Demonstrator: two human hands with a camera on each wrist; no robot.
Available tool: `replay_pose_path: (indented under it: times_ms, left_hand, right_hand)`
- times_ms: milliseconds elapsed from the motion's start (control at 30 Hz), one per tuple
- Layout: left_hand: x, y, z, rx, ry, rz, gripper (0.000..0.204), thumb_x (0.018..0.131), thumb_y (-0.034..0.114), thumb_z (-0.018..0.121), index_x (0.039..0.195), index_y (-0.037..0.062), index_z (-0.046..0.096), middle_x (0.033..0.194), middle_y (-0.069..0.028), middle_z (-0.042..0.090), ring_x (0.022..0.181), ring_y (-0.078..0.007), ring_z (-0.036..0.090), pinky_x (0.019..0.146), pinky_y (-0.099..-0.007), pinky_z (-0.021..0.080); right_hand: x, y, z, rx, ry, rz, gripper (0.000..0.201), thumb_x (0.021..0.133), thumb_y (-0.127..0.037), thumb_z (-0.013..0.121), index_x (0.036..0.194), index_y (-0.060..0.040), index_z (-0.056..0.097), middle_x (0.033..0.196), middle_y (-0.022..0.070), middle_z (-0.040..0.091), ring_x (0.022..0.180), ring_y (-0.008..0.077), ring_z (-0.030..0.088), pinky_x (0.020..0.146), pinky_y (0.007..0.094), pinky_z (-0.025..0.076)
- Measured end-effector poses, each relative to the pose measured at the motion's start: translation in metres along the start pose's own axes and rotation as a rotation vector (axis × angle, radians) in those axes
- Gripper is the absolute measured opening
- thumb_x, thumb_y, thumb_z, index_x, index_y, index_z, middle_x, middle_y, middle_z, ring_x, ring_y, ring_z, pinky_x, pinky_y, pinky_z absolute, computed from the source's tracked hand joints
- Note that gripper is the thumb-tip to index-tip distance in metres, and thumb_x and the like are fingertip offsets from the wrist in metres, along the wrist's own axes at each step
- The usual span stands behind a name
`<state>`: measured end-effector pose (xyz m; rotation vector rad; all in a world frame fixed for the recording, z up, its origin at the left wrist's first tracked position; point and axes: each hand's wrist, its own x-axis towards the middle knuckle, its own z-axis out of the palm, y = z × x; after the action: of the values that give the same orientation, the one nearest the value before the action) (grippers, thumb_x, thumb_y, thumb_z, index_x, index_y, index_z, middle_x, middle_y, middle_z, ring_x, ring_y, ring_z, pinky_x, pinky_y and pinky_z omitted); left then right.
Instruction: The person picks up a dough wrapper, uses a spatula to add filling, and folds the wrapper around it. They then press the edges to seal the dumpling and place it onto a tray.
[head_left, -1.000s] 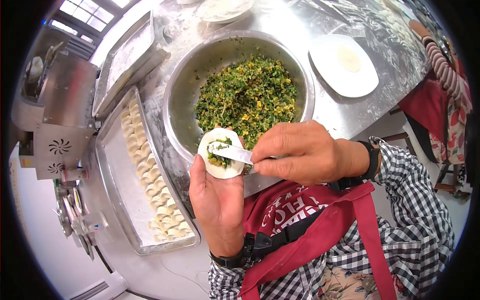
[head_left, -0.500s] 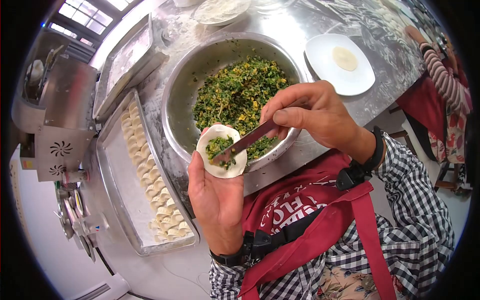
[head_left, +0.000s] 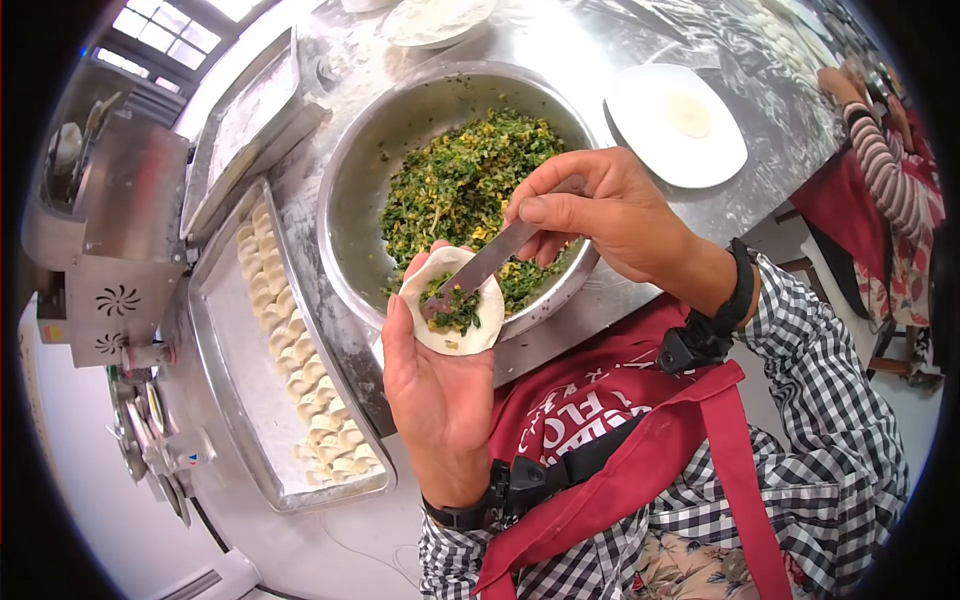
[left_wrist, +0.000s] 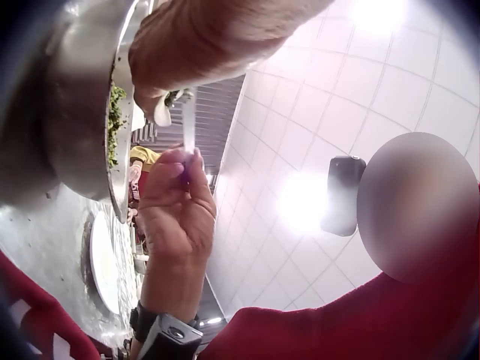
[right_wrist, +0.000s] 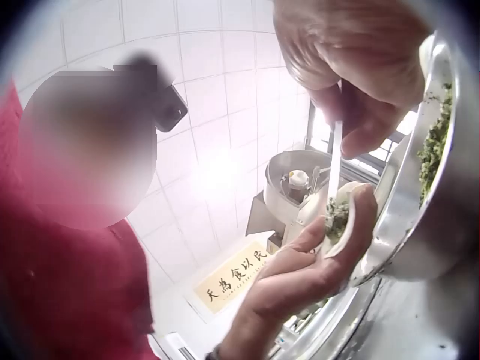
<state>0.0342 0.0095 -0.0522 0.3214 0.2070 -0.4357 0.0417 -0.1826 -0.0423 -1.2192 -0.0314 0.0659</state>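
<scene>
The left hand [head_left: 440,400], palm up, holds a round white wrapper [head_left: 470,338] with chopped green filling [head_left: 458,314] on it, thumb at its left edge. Between the thumb and fingers of the right hand [head_left: 625,215] is a flat metal spatula [head_left: 490,262], its tip on the filling. Below both hands lies a large metal bowl [head_left: 338,150] of green and yellow filling. In the right wrist view the left hand [right_wrist: 300,274] cups the wrapper under the spatula [right_wrist: 336,161].
A metal tray [head_left: 225,400] with rows of dumplings [head_left: 290,330] stands left of the bowl, another tray [head_left: 250,110] behind it. A white plate [head_left: 650,130] bearing one wrapper [head_left: 687,114] is at the right. Another person's striped sleeve [head_left: 890,170] shows at the far right.
The right hand has risen and turned, tilting the spatula from nearly flat to a steep slant over the filling. The left hand still holds the wrapper, which now tilts slightly.
</scene>
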Motion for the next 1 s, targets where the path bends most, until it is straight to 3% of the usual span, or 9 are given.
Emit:
replay_pose_path:
  times_ms: [367,500,567,600,633,700,733,867,1000]
  left_hand:
    - [0.001,0.000,-0.002,-0.011,0.041,0.028,0.036,0.095,0.018,0.036,0.126,-0.0012,0.039,0.130,-0.0164,0.043,0.122,-0.0280,0.040,0.104,-0.0473,0.031]
    - [0.002,0.003,-0.010,0.007,0.079,0.054,0.037,0.095,0.018,0.036,0.125,-0.0027,0.039,0.129,-0.0182,0.043,0.122,-0.0312,0.040,0.104,-0.0486,0.031]
    - [0.002,0.005,-0.012,0.018,0.092,0.054,0.038,0.094,0.018,0.036,0.125,-0.0035,0.038,0.129,-0.0189,0.043,0.122,-0.0322,0.040,0.104,-0.0490,0.031]
    - [0.001,0.006,-0.012,0.002,0.070,0.044,0.038,0.094,0.018,0.036,0.125,-0.0042,0.038,0.129,-0.0198,0.043,0.121,-0.0325,0.040,0.104,-0.0491,0.031]
    - [0.001,0.007,-0.012,-0.014,0.051,0.034,0.039,0.094,0.018,0.037,0.125,-0.0050,0.038,0.129,-0.0207,0.042,0.121,-0.0327,0.040,0.104,-0.0493,0.031]
    - [0.001,0.008,-0.013,0.001,0.039,0.034,0.039,0.094,0.017,0.037,0.125,-0.0060,0.037,0.129,-0.0221,0.042,0.121,-0.0329,0.040,0.104,-0.0493,0.031]
    - [0.001,0.008,-0.012,-0.033,0.022,0.019,0.039,0.093,0.016,0.037,0.126,-0.0060,0.036,0.129,-0.0226,0.042,0.121,-0.0332,0.040,0.104,-0.0492,0.031]
    - [-0.002,0.006,-0.006,0.015,0.001,-0.008,0.039,0.093,0.015,0.038,0.126,-0.0061,0.036,0.128,-0.0231,0.042,0.121,-0.0338,0.040,0.103,-0.0482,0.033]
    - [-0.005,0.003,0.003,0.063,-0.001,-0.021,0.038,0.094,0.014,0.038,0.126,-0.0067,0.035,0.128,-0.0241,0.041,0.121,-0.0337,0.040,0.103,-0.0465,0.034]
  right_hand:
    - [0.001,-0.002,-0.008,0.046,0.010,-0.009,0.016,0.084,-0.009,0.060,0.092,0.0039,0.061,0.086,0.0131,0.063,0.069,0.0182,0.065,0.058,0.0241,0.055]
    - [-0.002,-0.014,-0.019,-0.050,0.088,-0.171,0.014,0.086,-0.007,0.055,0.090,0.0048,0.061,0.081,0.0116,0.064,0.067,0.0158,0.063,0.059,0.0239,0.053]
    - [-0.004,-0.014,-0.028,-0.524,0.089,-0.277,0.013,0.086,-0.007,0.056,0.089,0.0038,0.062,0.081,0.0091,0.064,0.066,0.0134,0.062,0.060,0.0224,0.051]
    - [-0.006,-0.010,-0.030,-0.638,0.053,-0.317,0.011,0.085,-0.008,0.058,0.088,0.0014,0.063,0.081,0.0075,0.064,0.066,0.0117,0.060,0.060,0.0222,0.049]
    - [-0.003,-0.004,-0.033,-0.916,-0.021,-0.606,0.006,0.080,-0.007,0.061,0.085,-0.0039,0.062,0.076,0.0058,0.062,0.068,0.0167,0.060,0.059,0.0273,0.047]
    - [-0.006,0.003,-0.034,-1.165,-0.222,-0.734,0.003,0.077,-0.007,0.059,0.079,-0.0060,0.059,0.073,0.0066,0.058,0.067,0.0236,0.058,0.058,0.0325,0.047]
    - [-0.010,0.004,-0.033,-1.229,-0.330,-0.716,0.005,0.075,-0.010,0.057,0.075,-0.0054,0.055,0.074,0.0055,0.056,0.069,0.0259,0.056,0.058,0.0339,0.047]
    - [-0.012,0.010,-0.032,-1.392,-0.487,-0.753,0.013,0.073,-0.016,0.060,0.076,-0.0040,0.055,0.082,0.0066,0.057,0.077,0.0249,0.054,0.060,0.0336,0.046]
    - [-0.017,0.002,-0.030,-1.247,-0.506,-0.737,0.021,0.068,-0.016,0.066,0.081,-0.0036,0.057,0.088,0.0093,0.057,0.078,0.0266,0.055,0.063,0.0355,0.047]
